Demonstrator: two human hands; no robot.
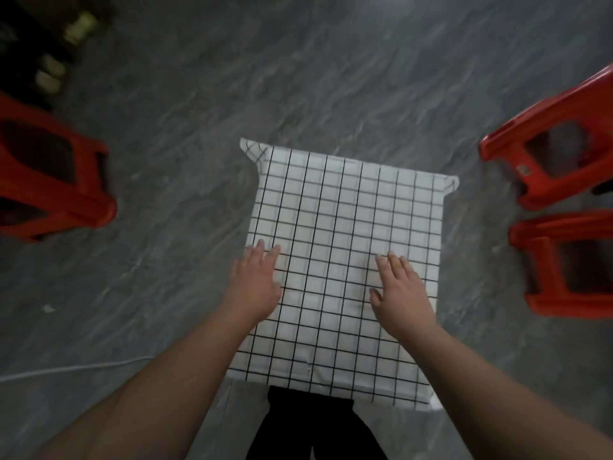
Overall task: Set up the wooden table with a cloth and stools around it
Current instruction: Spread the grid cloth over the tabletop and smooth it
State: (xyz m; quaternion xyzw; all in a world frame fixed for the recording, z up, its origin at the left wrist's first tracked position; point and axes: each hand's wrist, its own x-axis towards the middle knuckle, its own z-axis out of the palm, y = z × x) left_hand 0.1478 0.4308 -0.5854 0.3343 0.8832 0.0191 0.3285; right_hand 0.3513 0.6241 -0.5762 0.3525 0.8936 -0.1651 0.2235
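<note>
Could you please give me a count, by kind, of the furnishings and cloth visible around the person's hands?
Red plastic stools: 3 (one on the left, two on the right)
Checked cloths: 1, spread over the table, both hands flat on it
Total: 4

your body: two bare arms, dark legwear below.
your left hand and right hand wear nothing: no gloves, rings or watch, forearms sleeveless right to the frame edge. nails short. black trousers cover both legs at bottom centre, thin gap between them.
</note>
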